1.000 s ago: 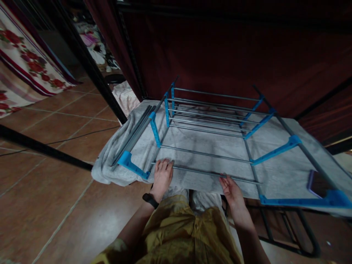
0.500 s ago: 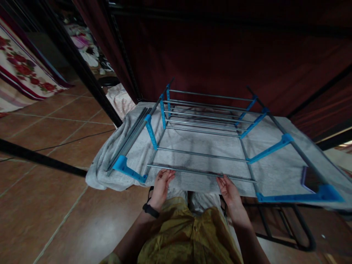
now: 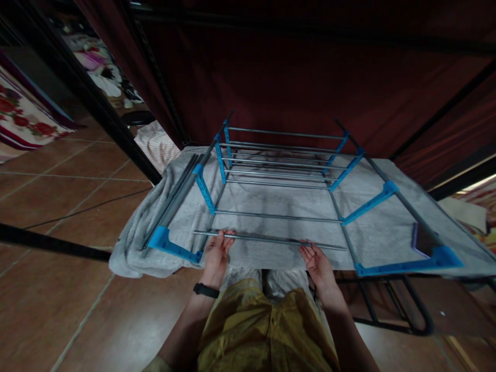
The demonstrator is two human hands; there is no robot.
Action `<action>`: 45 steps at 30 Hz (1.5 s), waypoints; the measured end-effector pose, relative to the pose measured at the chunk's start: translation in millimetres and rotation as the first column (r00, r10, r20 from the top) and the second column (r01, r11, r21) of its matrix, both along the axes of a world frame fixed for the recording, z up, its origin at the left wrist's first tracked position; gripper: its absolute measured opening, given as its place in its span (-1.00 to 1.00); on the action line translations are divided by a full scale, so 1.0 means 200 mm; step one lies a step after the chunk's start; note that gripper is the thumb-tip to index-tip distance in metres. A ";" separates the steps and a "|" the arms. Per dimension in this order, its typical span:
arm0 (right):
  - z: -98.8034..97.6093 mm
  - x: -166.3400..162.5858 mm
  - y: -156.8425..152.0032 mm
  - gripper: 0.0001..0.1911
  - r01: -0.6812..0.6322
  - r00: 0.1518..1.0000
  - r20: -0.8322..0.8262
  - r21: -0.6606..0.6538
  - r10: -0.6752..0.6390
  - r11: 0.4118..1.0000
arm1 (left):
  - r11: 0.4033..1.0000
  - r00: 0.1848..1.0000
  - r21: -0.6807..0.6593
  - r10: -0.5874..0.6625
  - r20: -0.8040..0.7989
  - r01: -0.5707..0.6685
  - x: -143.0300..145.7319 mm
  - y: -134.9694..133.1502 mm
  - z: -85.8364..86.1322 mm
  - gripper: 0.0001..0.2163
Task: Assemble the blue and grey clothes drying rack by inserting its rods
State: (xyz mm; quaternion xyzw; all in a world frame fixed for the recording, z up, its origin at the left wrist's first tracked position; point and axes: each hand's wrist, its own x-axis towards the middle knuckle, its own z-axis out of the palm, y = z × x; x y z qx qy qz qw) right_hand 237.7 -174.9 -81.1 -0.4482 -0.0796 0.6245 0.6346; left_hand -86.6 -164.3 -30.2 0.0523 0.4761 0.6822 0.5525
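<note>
A thin grey metal rod (image 3: 263, 238) lies crosswise between my hands at the near side of a partly built rack (image 3: 284, 216) of metal tubes and blue plastic brackets. My left hand (image 3: 217, 254) pinches the rod near its left end, which sticks out past the rack's left lower tube. Further along, my right hand (image 3: 315, 260) has its fingers curled at the rod, palm turned up. The rod's right end stops short of the right lower tube (image 3: 349, 240). Close to the hands are a left blue bracket (image 3: 176, 249) and a right blue bracket (image 3: 411, 266).
Several loose tubes (image 3: 170, 201) lie at the left on the grey blanket (image 3: 251, 199). A dark flat object with a purple edge (image 3: 422, 240) rests under the right tube. Black bed-frame bars (image 3: 93, 98) and a maroon curtain (image 3: 290, 77) surround the bed.
Both hands have shifted the rod leftward relative to the rack. Its right end no longer overlaps the right tube, and its left end now reaches beyond the left tube. The view has turned slightly right.
</note>
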 end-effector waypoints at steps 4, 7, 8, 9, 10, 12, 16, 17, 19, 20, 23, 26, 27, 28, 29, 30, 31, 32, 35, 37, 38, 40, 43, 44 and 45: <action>0.00 -0.01 0.00 -0.87 0.002 1.000 0.024 0.003 -0.002 1.000 | 1.000 1.000 -0.009 0.018 -0.013 -0.018 -0.02 0.00 0.02 -0.95; 0.00 -0.02 -0.01 -0.84 0.005 0.999 0.036 0.015 -0.006 1.000 | 1.000 1.000 -0.015 -0.003 -0.008 0.002 0.00 0.00 0.01 -0.95; -0.01 -0.02 -0.01 -0.84 0.006 0.999 0.038 0.017 -0.006 1.000 | 1.000 1.000 -0.017 -0.012 -0.006 0.012 0.01 -0.01 0.00 -0.94; -0.01 -0.02 -0.01 -0.84 0.006 0.999 0.039 0.018 -0.007 1.000 | 1.000 1.000 -0.016 -0.020 -0.004 0.020 0.03 -0.01 -0.01 -0.93; -0.01 -0.02 -0.01 -0.84 0.009 0.999 0.039 0.017 -0.009 1.000 | 1.000 1.000 -0.013 -0.029 -0.002 0.029 0.04 -0.01 -0.02 -0.90; -0.02 -0.02 -0.01 -0.84 0.016 0.999 0.036 0.012 -0.017 1.000 | 0.999 0.999 -0.002 -0.048 0.002 0.048 0.07 -0.01 -0.03 -0.84; -0.02 -0.01 -0.01 -0.83 0.031 0.999 0.030 -0.016 -0.031 0.999 | 0.996 0.996 0.014 -0.088 0.004 0.088 0.11 -0.01 -0.05 -0.80; -0.02 0.00 0.00 -0.82 0.033 0.999 0.033 -0.024 -0.032 0.999 | 0.995 0.995 0.015 -0.097 0.002 0.097 0.11 0.00 -0.05 -0.80; -0.02 0.02 0.00 -0.81 0.037 0.998 0.049 -0.030 -0.035 0.999 | 0.993 0.993 0.016 -0.120 -0.006 0.120 0.12 0.00 -0.05 -0.79; -0.02 0.03 -0.01 -0.80 0.041 0.997 0.059 -0.028 -0.039 0.999 | 0.991 0.991 0.016 -0.134 -0.010 0.135 0.12 0.00 -0.05 -0.77; -0.02 0.05 -0.01 -0.80 0.056 0.996 0.067 -0.020 -0.054 0.998 | 0.986 0.985 0.014 -0.168 -0.024 0.168 0.14 0.00 -0.06 -0.76; -0.01 0.06 -0.02 -0.80 0.066 0.996 0.064 -0.017 -0.064 0.998 | 0.981 0.980 0.008 -0.195 -0.036 0.195 0.16 0.00 -0.07 -0.77; 0.00 0.06 -0.02 -0.80 0.070 0.995 0.067 -0.016 -0.068 0.997 | 0.978 0.978 0.009 -0.206 -0.039 0.207 0.18 0.00 -0.07 -0.77; 0.00 0.06 -0.02 -0.79 0.073 0.995 0.069 -0.015 -0.072 0.997 | 0.975 0.975 0.011 -0.219 -0.039 0.220 0.19 0.00 -0.07 -0.76; 0.00 0.06 -0.02 -0.79 0.074 0.995 0.070 -0.016 -0.072 0.997 | 0.972 0.972 0.015 -0.233 -0.039 0.234 0.21 0.00 -0.07 -0.75; 0.00 0.06 -0.02 -0.78 0.074 0.995 0.070 -0.016 -0.072 0.997 | 0.969 0.968 0.018 -0.247 -0.040 0.248 0.22 0.00 -0.07 -0.74; 0.00 0.05 -0.02 -0.77 0.072 0.995 0.067 -0.014 -0.071 0.997 | 0.966 0.965 0.021 -0.259 -0.043 0.260 0.24 0.00 -0.07 -0.73; 0.00 0.05 -0.02 -0.76 0.069 0.996 0.063 -0.013 -0.068 0.998 | 0.963 0.962 0.024 -0.268 -0.045 0.270 0.25 0.00 -0.07 -0.72; 0.01 0.06 -0.03 -0.77 0.072 0.996 0.049 -0.010 -0.071 0.997 | 0.957 0.957 0.035 -0.285 -0.049 0.287 0.29 0.00 -0.06 -0.71; 0.01 0.07 -0.03 -0.79 0.087 0.995 0.044 -0.012 -0.087 0.996 | 0.957 0.957 0.031 -0.286 -0.044 0.288 0.31 0.00 -0.07 -0.70; 0.02 0.07 -0.03 -0.81 0.093 0.995 0.045 -0.011 -0.093 0.996 | 0.958 0.958 0.024 -0.283 -0.044 0.284 0.31 0.00 -0.07 -0.70; 0.03 0.08 -0.03 -0.83 0.105 0.993 0.053 -0.001 -0.105 0.994 | 0.962 0.961 0.005 -0.274 -0.045 0.274 0.31 0.00 -0.07 -0.70; 0.05 0.11 -0.03 -0.83 0.124 0.990 0.069 0.029 -0.126 0.992 | 0.966 0.965 -0.019 -0.257 -0.046 0.256 0.30 0.00 -0.08 -0.70; 0.05 0.12 -0.03 -0.83 0.138 0.987 0.075 0.038 -0.140 0.990 | 0.968 0.967 -0.026 -0.250 -0.046 0.249 0.29 0.00 -0.08 -0.71; 0.05 0.13 -0.03 -0.83 0.148 0.985 0.082 0.044 -0.152 0.988 | 0.970 0.969 -0.033 -0.241 -0.046 0.240 0.29 0.00 -0.08 -0.71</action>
